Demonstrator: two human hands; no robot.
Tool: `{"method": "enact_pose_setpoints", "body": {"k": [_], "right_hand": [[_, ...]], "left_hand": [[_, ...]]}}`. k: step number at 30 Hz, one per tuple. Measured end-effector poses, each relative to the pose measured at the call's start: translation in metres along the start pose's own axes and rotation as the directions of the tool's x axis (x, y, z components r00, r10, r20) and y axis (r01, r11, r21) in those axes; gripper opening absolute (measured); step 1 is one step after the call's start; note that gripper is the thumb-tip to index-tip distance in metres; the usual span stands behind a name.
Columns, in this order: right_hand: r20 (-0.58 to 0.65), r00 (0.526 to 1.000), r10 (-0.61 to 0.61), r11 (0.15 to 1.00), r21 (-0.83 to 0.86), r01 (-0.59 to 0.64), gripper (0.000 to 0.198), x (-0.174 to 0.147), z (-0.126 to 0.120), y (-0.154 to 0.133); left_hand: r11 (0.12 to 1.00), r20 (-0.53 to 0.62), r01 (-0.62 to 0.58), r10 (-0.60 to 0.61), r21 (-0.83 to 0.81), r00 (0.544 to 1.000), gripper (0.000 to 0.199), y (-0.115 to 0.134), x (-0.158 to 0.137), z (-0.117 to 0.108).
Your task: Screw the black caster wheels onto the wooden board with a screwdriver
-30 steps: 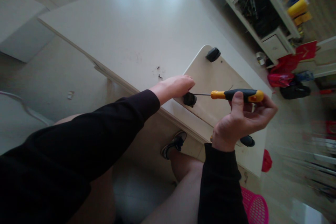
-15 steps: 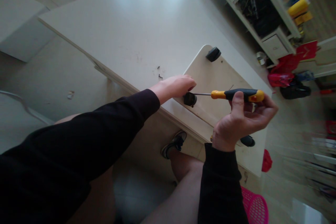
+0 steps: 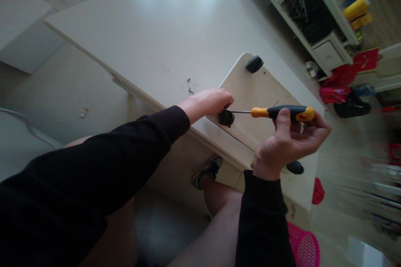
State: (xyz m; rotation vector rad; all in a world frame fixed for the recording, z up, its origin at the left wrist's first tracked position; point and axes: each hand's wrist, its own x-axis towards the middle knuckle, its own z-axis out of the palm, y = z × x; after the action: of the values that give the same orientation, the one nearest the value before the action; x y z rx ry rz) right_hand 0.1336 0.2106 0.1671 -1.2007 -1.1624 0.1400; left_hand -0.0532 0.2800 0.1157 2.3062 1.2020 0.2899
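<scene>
1. One yellow-and-black screwdriver [image 3: 282,112] with thin metal shaft, right of centre; handle pinched between thumb and fingers of the right hand [image 3: 286,146].
2. One black, rounded, caster-like foot [image 3: 226,118] on a pale, round-cornered board [image 3: 247,91], mid-frame; shaft end at its edge.
3. One left hand [image 3: 216,99], fingers curled beside the foot; cannot tell whether anything is pinched.
4. Step, apparently: screwdriver work at the foot; next move calls for an aligned shaft.

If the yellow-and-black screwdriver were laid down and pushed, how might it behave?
The screwdriver would probably stay stiff, given its straight, thin shaft. Its thick, rounded handle might roll and, being bulkier than the shaft, probably carries most weight.
</scene>
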Motion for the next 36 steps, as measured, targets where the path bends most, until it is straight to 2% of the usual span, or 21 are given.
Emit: {"method": "enact_pose_setpoints", "body": {"k": [11,18,36], "right_hand": [[0.014,0.999,0.029,1.000,-0.013,-0.028,0.039,-0.0014,-0.0009,-0.0014],[0.009,1.000,0.011,1.000,-0.028,-0.010,0.037,-0.0017,-0.0007,-0.0017],[0.012,1.000,0.021,0.999,0.034,-0.021,0.037,-0.0012,0.0010,-0.0007]], "left_hand": [[1.000,-0.023,-0.026,0.026,-0.012,0.999,0.034,-0.0024,0.0002,0.0010],[0.998,-0.036,0.046,-0.045,0.031,0.998,0.031,0.0015,-0.0005,0.0020],[0.999,0.026,0.033,-0.033,-0.028,0.999,0.038,0.0011,0.0002,-0.0020]]}}
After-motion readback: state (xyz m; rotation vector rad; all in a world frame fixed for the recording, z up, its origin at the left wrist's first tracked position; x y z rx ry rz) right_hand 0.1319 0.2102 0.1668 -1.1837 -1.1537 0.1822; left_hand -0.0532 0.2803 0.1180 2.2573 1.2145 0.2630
